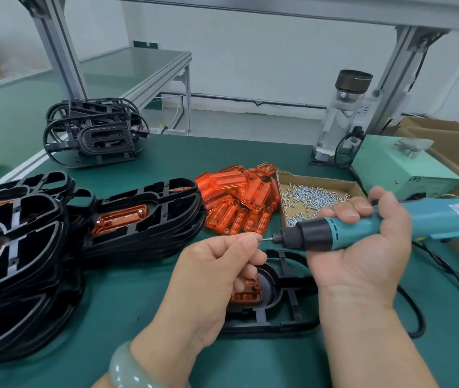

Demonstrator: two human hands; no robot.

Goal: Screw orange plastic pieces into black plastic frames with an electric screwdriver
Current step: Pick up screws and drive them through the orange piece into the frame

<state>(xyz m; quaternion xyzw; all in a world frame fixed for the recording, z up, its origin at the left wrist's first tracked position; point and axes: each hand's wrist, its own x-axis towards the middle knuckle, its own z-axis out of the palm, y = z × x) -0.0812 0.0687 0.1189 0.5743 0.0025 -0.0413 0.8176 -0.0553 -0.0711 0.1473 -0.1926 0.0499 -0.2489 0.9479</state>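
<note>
- The right grip [362, 247] is wrapping around the teal electric screwdriver [432, 217] and holding it level above the worktop [194, 152].
- The left grip [217, 264] is pinching the tip of the bit [264, 239]. It is probably seating a screw, though that is too small to tell.
- The orange piece [246, 296] is lying in the black frame [287, 315], directly beneath both hands.
- Both parts are looking light, stiff and slick. Steadying the frame by its outer rim is looking safest, as the thin orange plastic could crack under hard driving.
</note>
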